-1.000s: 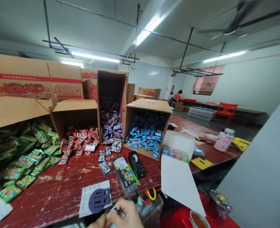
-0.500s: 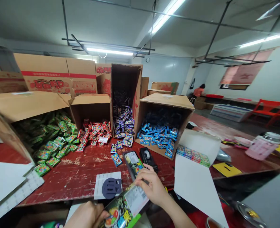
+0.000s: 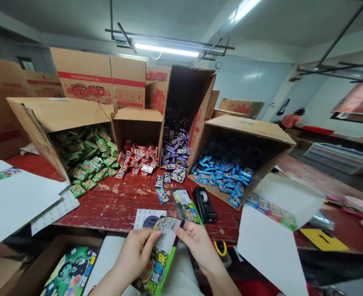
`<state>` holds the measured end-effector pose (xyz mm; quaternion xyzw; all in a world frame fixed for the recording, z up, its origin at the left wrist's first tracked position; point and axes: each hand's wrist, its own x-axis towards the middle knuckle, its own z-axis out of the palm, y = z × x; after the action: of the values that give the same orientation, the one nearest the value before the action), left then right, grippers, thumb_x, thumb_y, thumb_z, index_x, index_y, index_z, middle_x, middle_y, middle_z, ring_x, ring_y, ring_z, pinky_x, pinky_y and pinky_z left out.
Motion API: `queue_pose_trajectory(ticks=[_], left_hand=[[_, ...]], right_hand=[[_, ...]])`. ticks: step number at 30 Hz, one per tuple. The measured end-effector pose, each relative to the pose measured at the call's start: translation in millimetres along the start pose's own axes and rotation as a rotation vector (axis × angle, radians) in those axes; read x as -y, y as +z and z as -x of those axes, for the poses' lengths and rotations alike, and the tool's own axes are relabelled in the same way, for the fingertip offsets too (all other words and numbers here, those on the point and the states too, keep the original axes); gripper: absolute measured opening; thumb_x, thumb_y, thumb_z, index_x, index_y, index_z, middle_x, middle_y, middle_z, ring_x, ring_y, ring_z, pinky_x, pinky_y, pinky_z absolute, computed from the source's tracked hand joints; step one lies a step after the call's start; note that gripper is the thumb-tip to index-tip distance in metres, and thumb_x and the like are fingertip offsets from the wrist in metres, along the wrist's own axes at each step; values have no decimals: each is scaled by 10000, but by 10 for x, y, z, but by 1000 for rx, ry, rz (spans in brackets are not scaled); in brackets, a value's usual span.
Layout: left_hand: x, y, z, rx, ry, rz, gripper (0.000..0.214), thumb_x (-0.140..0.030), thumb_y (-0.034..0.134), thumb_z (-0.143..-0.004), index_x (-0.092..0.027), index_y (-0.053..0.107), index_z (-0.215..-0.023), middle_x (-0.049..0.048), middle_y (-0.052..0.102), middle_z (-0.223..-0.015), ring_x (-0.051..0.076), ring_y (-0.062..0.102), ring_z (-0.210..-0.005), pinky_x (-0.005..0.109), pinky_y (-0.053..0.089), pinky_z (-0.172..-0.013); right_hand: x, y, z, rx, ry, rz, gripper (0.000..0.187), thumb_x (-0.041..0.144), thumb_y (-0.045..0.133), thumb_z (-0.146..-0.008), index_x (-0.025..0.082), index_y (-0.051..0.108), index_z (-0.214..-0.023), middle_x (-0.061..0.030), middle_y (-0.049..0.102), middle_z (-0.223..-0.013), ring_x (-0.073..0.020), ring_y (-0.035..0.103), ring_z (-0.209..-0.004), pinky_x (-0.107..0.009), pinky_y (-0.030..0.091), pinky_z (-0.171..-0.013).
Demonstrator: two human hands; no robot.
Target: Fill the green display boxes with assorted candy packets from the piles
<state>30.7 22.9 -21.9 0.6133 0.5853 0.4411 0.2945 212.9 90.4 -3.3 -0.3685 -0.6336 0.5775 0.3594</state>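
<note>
Both my hands hold one flat printed packet (image 3: 160, 255) with a green edge and a white label, just in front of the red table's near edge. My left hand (image 3: 137, 251) pinches its left side and my right hand (image 3: 196, 246) pinches its upper right corner. A second similar packet (image 3: 186, 204) lies on the red table (image 3: 113, 205) just beyond my hands, beside a black tape dispenser (image 3: 204, 203). A white card with a dark round piece (image 3: 149, 218) lies partly hidden behind the held packet.
Tipped cardboard boxes spill small packs: green (image 3: 86, 160), red (image 3: 136, 158), purple (image 3: 174, 154), blue (image 3: 224, 174). An open white box (image 3: 274, 209) stands at right, white sheets (image 3: 12, 197) at left. A carton of printed packets (image 3: 69, 273) sits below left. A person (image 3: 292, 119) sits far back.
The view has dropped and swung left. My hands rose into view, took hold of a printed packet, and now pinch it from both sides nearer the table edge.
</note>
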Motion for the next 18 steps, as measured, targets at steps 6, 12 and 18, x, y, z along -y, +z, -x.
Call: queue_pose_trajectory(ticks=[6, 12, 18], left_hand=[[-75, 173, -187, -113, -224, 542, 433, -546, 634, -726, -118, 649, -786, 14, 648, -622, 135, 527, -537, 217, 420, -491], [-283, -173, -167, -278, -297, 550, 520, -628, 659, -640, -114, 640, -717, -19, 595, -555, 94, 467, -473, 181, 375, -440], [-226, -352, 219, -497, -277, 289, 407, -564, 683, -657, -164, 647, -725, 2, 668, -675, 160, 575, -635, 214, 474, -576]], right_hand=[[52, 140, -93, -165, 59, 14, 519, 636, 721, -570, 193, 464, -487, 45, 439, -427, -102, 423, -434, -227, 368, -426], [-519, 623, 340, 149, 205, -85, 422, 567, 760, -549, 201, 552, -584, 18, 531, -482, -148, 517, -470, -255, 410, -442], [-654, 1041, 497, -143, -33, -8, 636, 647, 616, -687, 177, 599, -1115, -108, 711, -944, -262, 665, -851, -331, 525, -763]])
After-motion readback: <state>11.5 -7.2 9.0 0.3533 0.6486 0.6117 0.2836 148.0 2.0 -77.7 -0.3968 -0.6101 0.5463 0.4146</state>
